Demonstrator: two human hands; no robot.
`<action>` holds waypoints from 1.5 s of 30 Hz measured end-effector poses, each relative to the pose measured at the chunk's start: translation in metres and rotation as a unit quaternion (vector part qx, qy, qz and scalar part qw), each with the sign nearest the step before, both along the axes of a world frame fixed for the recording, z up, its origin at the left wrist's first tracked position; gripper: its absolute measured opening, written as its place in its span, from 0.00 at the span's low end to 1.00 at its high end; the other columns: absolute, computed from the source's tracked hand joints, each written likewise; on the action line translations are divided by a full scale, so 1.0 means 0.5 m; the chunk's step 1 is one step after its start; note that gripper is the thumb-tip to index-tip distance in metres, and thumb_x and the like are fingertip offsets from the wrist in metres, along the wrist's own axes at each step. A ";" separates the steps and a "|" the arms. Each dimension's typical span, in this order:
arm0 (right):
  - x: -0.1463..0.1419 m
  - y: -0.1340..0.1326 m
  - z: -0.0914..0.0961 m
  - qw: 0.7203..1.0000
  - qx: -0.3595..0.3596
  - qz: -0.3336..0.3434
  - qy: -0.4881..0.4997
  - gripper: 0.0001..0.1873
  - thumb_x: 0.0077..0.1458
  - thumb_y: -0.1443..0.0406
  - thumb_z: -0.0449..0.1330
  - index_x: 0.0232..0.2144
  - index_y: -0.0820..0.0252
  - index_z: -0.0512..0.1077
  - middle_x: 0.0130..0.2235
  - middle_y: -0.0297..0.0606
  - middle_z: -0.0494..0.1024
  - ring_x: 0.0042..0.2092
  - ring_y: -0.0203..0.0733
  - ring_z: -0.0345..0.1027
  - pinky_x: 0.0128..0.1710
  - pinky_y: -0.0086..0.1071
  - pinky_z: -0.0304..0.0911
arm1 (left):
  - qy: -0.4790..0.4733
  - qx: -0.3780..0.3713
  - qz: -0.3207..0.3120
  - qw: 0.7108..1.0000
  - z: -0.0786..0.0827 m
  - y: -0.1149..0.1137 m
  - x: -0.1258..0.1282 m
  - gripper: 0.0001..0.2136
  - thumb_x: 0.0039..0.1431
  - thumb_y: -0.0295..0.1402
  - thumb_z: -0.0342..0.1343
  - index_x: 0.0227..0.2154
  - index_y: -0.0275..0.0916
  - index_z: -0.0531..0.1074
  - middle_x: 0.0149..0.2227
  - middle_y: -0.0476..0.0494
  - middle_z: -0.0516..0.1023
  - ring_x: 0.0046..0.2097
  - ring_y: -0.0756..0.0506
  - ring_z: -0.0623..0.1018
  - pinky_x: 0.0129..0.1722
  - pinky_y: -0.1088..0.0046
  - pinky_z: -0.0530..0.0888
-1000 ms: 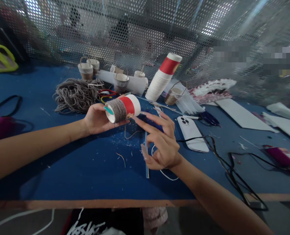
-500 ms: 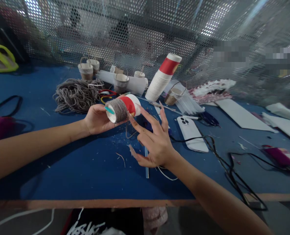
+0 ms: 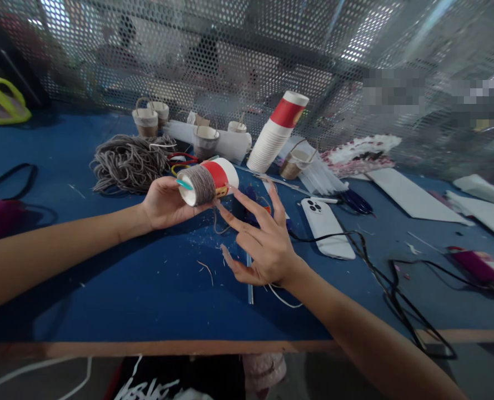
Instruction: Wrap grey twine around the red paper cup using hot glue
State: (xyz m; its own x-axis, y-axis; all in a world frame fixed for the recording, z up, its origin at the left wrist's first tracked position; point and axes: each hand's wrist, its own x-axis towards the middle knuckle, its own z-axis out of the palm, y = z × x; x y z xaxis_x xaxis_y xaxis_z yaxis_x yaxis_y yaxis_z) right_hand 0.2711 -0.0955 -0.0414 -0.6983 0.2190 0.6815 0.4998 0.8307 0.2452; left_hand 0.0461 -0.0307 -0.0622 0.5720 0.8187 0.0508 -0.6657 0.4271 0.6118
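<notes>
My left hand (image 3: 161, 205) holds a red and white paper cup (image 3: 217, 176) on its side, its base toward the lower left. Grey cord (image 3: 204, 186) is wound round the cup's base half, and a small teal piece (image 3: 183, 184) shows at the white base. My right hand (image 3: 263, 239) is spread at the cup's right, its fingertips close to the rim; whether they touch is hard to tell. Behind my left hand lies a tangled heap of grey cord (image 3: 130, 161). Red-handled scissors (image 3: 182, 158) are partly hidden behind the cup.
A leaning stack of paper cups (image 3: 272, 133) stands behind my hands, with several small cord-wrapped cups (image 3: 206, 141) near it. A white phone (image 3: 327, 228) and black cables (image 3: 367, 261) lie to the right. White boards (image 3: 417, 194) are farther right, before a perforated metal screen (image 3: 230, 61).
The cup has tilted and shifted very slightly left in my left hand. My right fingers have dropped a little, and more of the cup's red side shows.
</notes>
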 end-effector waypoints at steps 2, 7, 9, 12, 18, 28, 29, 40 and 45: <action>0.002 -0.002 -0.001 1.000 -0.008 0.007 0.000 0.14 0.56 0.63 0.58 0.19 0.56 0.67 0.44 0.36 0.86 0.61 0.60 0.71 0.67 0.71 0.48 | 0.000 -0.006 0.012 1.000 -0.002 0.000 0.002 0.26 0.42 0.29 0.55 0.49 0.31 0.73 0.44 0.38 0.85 0.50 0.41 0.81 0.58 0.63 0.75; 0.007 -0.007 -0.003 0.996 -0.023 0.021 0.078 0.09 0.55 0.66 0.57 0.24 0.54 0.65 0.44 0.40 0.85 0.56 0.52 0.74 0.67 0.61 0.55 | 0.009 -0.011 0.018 1.000 -0.008 0.002 0.001 0.26 0.43 0.30 0.55 0.49 0.32 0.74 0.45 0.39 0.84 0.55 0.38 0.79 0.63 0.58 0.71; 0.007 -0.007 -0.003 0.993 -0.032 0.006 0.112 0.07 0.57 0.64 0.55 0.27 0.53 0.63 0.52 0.43 0.82 0.60 0.52 0.70 0.66 0.60 0.57 | 0.016 -0.005 0.010 1.000 -0.010 0.003 -0.001 0.25 0.42 0.30 0.55 0.48 0.33 0.75 0.44 0.39 0.85 0.55 0.37 0.79 0.63 0.55 0.71; 0.005 -0.001 -0.003 0.994 -0.071 -0.005 0.088 0.06 0.58 0.61 0.55 0.31 0.53 0.61 0.63 0.46 0.73 0.70 0.56 0.54 0.69 0.65 0.46 | 0.019 -0.003 0.004 1.000 -0.009 0.001 -0.001 0.24 0.42 0.29 0.55 0.46 0.34 0.76 0.43 0.41 0.85 0.51 0.39 0.81 0.58 0.57 0.76; 0.005 0.009 -0.007 0.992 -0.118 0.032 0.026 0.12 0.61 0.58 0.51 0.26 0.53 0.62 0.59 0.44 0.77 0.74 0.58 0.45 0.71 0.68 0.29 | 0.003 -0.006 0.016 1.000 0.000 -0.003 0.004 0.18 0.42 0.27 0.56 0.39 0.36 0.78 0.37 0.45 0.86 0.42 0.46 0.84 0.45 0.72 0.80; 0.019 -0.008 0.003 0.987 -0.087 0.052 0.124 0.08 0.54 0.67 0.54 0.24 0.53 0.61 0.43 0.35 0.85 0.54 0.51 0.75 0.67 0.61 0.52 | 0.046 0.004 0.017 0.999 0.004 -0.003 0.003 0.33 0.37 0.28 0.54 0.53 0.39 0.73 0.47 0.46 0.84 0.47 0.42 0.82 0.57 0.58 0.73; 0.019 -0.008 0.003 0.986 -0.083 0.050 0.136 0.07 0.54 0.66 0.54 0.26 0.52 0.61 0.44 0.36 0.85 0.53 0.51 0.74 0.65 0.60 0.55 | 0.055 0.004 0.023 0.998 0.003 -0.003 0.004 0.35 0.35 0.28 0.54 0.55 0.41 0.71 0.48 0.47 0.84 0.48 0.42 0.81 0.57 0.57 0.72; 0.007 0.007 -0.002 0.986 -0.152 0.038 0.061 0.11 0.57 0.64 0.54 0.22 0.53 0.63 0.50 0.38 0.83 0.68 0.54 0.59 0.72 0.65 0.35 | 0.073 0.035 0.018 0.997 -0.003 -0.001 0.001 0.40 0.27 0.24 0.51 0.53 0.48 0.73 0.47 0.53 0.83 0.59 0.36 0.74 0.61 0.51 0.66; 0.017 0.005 0.004 0.980 -0.159 0.078 0.090 0.11 0.57 0.66 0.52 0.24 0.53 0.69 0.39 0.36 0.85 0.62 0.53 0.69 0.71 0.65 0.41 | 0.083 0.035 0.025 0.996 0.003 -0.005 0.003 0.40 0.27 0.24 0.51 0.52 0.48 0.73 0.53 0.54 0.80 0.66 0.34 0.67 0.63 0.51 0.65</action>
